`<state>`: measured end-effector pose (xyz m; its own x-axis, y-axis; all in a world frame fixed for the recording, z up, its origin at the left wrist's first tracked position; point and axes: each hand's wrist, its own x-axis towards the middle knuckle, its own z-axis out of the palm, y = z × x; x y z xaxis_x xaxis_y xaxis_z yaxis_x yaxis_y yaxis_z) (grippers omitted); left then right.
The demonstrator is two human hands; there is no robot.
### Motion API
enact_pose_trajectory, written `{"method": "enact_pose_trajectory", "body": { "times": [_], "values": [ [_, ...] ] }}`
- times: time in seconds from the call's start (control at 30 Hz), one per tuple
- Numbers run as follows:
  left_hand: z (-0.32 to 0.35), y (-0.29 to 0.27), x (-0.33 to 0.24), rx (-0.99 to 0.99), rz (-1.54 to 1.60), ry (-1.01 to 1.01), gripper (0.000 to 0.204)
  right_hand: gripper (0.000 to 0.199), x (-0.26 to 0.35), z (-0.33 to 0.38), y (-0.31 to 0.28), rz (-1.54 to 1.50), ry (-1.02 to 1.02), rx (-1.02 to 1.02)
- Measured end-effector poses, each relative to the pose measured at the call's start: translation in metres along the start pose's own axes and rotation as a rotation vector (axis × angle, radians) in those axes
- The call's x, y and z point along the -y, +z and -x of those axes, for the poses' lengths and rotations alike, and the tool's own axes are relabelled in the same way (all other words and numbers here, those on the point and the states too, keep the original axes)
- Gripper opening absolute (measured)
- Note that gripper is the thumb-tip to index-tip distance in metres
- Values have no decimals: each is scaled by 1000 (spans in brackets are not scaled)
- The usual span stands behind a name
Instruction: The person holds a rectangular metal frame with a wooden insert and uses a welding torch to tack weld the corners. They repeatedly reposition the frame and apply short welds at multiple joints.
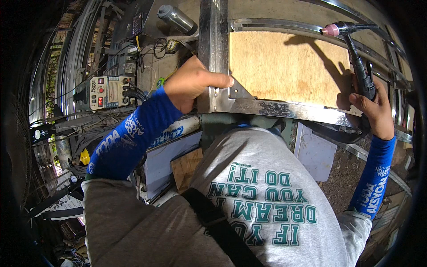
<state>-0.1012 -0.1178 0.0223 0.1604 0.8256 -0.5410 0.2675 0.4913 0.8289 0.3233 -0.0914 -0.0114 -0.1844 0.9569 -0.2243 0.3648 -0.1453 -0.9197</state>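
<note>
Head view: left hand (191, 82) clamped over the corner of the shiny stainless-steel frame (275, 108), thumb laid flat along its front edge, just beside one triangular steel gusset (238, 91). Right hand (377, 111) clenched around one black welding torch with a pink ceramic nozzle (356, 62), nozzle raised well above that grip, clear of the metal. Between both grips, one smooth tan plywood panel (289, 64), bare and open. Left of the left grip, one boxy welding machine (109, 92); above it, one grey metal bottle (175, 18).
</note>
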Motion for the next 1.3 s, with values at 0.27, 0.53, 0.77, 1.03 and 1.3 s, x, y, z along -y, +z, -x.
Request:
{"method": "enact_pose_trajectory", "body": {
  "times": [0.27, 0.53, 0.77, 1.03, 1.3],
  "values": [
    [2, 0, -4, 36, 46, -38, 44, 63, 2, 4, -1, 28, 34, -4],
    [2, 1, 1, 72, 42, -18, 39, 64, 14, 11, -2, 45, 35, 23],
    [-1, -1, 11, 63, 117, -27, 38, 57, 7, 10, -5, -36, 45, -25],
    [-4, 2, 14, 79, 180, -12, 38, 48, 13, 12, 0, -48, 42, -80],
    [-3, 5, 8, 75, 130, -15, 30, 43, 27, 19, 15, -85, 69, -85]
  ]
}}
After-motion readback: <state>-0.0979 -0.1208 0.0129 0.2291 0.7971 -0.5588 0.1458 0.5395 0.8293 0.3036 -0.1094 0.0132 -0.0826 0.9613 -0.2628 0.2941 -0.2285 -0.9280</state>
